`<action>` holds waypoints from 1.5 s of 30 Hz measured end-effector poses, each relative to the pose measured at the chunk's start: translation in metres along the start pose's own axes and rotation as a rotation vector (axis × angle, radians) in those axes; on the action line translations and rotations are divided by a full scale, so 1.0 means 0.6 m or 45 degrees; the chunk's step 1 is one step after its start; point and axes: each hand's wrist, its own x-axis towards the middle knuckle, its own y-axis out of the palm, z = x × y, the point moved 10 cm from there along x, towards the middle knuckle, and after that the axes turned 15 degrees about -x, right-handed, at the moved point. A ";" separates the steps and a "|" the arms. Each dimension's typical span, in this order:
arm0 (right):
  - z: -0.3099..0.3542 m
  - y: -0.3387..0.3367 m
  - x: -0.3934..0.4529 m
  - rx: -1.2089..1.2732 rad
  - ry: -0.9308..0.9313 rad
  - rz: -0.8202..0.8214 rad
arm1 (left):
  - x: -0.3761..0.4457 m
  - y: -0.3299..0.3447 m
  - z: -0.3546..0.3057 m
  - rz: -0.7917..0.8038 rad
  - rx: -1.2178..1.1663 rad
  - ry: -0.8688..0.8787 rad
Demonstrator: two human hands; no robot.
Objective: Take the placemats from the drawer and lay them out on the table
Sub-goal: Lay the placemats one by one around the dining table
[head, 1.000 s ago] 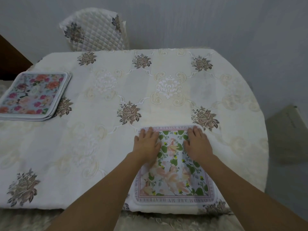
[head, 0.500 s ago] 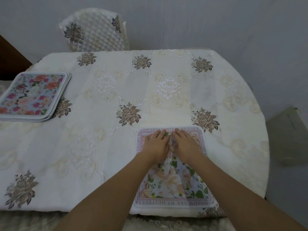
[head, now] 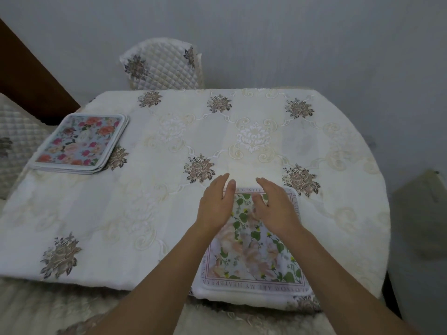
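Both palms come up off the near mat (head: 251, 252) now, left hand (head: 214, 209) and right hand (head: 275, 211) open, holding nothing. Mat's laid; stack (head: 79, 141) at far left is next.

The table (head: 169, 213) (under a cream floral cloth) carries one placemat (head: 251, 257) near and a placemat stack (head: 79, 143) far left.

placemat (head: 251, 257) far edge: partly hidden by hands | border lettering: incomplete | left chair (head: 17, 141): cropped
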 end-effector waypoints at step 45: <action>0.948 0.295 -0.561 -0.530 -1.033 -0.116 | -0.785 -0.919 0.125 -0.879 0.859 -0.157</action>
